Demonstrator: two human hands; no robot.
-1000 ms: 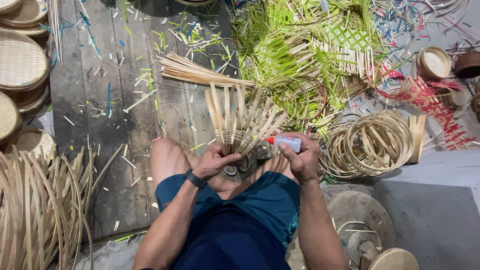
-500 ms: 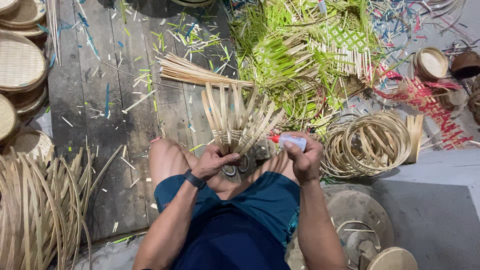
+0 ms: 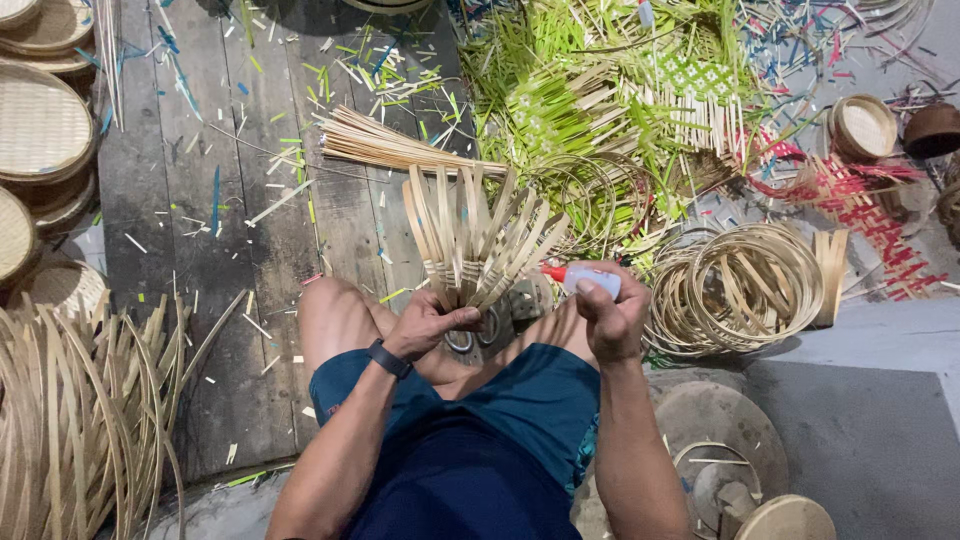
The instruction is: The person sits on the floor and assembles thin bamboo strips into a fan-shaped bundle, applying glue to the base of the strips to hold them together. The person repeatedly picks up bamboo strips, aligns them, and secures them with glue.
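My left hand (image 3: pixel 432 322) grips the base of a half-woven bamboo piece (image 3: pixel 478 240), whose pale strips fan upward and outward above my knees. My right hand (image 3: pixel 607 315) holds a small squeeze bottle (image 3: pixel 585 280) with a red tip that points left toward the weave's lower right edge. A dark watch (image 3: pixel 388 359) sits on my left wrist. I sit on the plank floor (image 3: pixel 180 240) in teal shorts with my legs folded under the work.
Round woven trays (image 3: pixel 40 125) are stacked at the left. Long bent strips (image 3: pixel 70 410) lie at the lower left. A bundle of thin sticks (image 3: pixel 390 150), green strip scraps (image 3: pixel 600 90), bamboo hoops (image 3: pixel 745 285) and small round baskets (image 3: pixel 865 125) surround me.
The woven piece has been lifted slightly and tilted more upright in my left hand. The bottle's tip has come closer to its base.
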